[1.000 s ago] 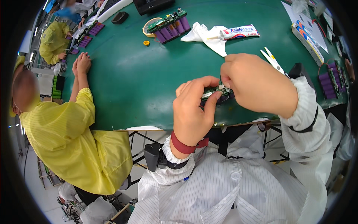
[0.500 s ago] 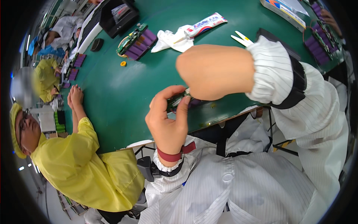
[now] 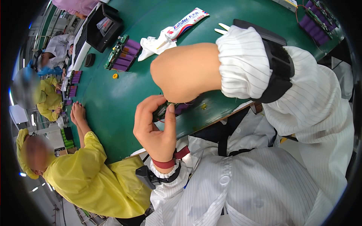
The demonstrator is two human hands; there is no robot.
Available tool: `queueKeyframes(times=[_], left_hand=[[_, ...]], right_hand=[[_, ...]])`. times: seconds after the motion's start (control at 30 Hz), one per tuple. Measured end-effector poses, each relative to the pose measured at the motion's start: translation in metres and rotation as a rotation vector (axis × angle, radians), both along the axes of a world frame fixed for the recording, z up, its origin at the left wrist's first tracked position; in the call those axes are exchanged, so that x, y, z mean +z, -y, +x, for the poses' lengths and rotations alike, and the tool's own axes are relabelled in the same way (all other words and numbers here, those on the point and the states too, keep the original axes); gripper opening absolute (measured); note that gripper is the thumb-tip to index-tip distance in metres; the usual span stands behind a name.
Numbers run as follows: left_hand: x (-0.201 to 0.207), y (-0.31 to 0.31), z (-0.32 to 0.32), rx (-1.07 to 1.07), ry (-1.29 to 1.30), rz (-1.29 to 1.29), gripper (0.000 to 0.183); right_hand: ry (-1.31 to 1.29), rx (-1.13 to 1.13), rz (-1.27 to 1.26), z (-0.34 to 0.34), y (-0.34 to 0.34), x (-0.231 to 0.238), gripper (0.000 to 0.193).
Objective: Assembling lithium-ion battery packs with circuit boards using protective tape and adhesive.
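Observation:
Near the table's front edge sits a battery pack [image 3: 183, 108] with purple cells and a green circuit board, mostly covered by my hands. My left hand [image 3: 154, 126] grips its left end, thumb on the near side and fingers on the far side. Bent over the pack from above is my right hand [image 3: 184, 71]; its back faces up and hides its fingers, so whatever they hold cannot be seen. Past my right hand lie a white cloth [image 3: 154, 47] and a white tube [image 3: 188, 23] with red and blue print.
Another purple battery pack [image 3: 123, 54] stands beyond my left hand, near a small yellow cap [image 3: 115, 76]. A black bin [image 3: 103, 28] is farther left. White tweezers tips [image 3: 222, 28] and a black case [image 3: 260, 33] lie beyond my right wrist. A person in yellow [image 3: 86, 169] sits at left.
The view has shifted, so the table objects appear farther left. Both hands stay at the battery pack, with my right hand still bent over it.

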State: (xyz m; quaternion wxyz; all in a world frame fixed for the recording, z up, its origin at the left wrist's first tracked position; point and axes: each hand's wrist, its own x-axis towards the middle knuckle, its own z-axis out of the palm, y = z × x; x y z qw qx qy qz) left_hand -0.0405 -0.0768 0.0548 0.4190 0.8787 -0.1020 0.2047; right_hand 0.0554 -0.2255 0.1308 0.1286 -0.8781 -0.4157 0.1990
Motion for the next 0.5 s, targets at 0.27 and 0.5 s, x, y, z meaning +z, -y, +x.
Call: queueKeyframes(times=[0.27, 0.5], left_hand=[[0.002, -0.002, -0.003, 0.040, -0.043, -0.016, 0.015], [0.005, 0.003, 0.001, 0.089, -0.084, -0.025, 0.012]], right_hand=[[-0.003, -0.022, 0.333, -0.006, 0.013, -0.019, 0.013], [-0.075, -0.068, 0.549, -0.004, 0.024, -0.032, 0.013]])
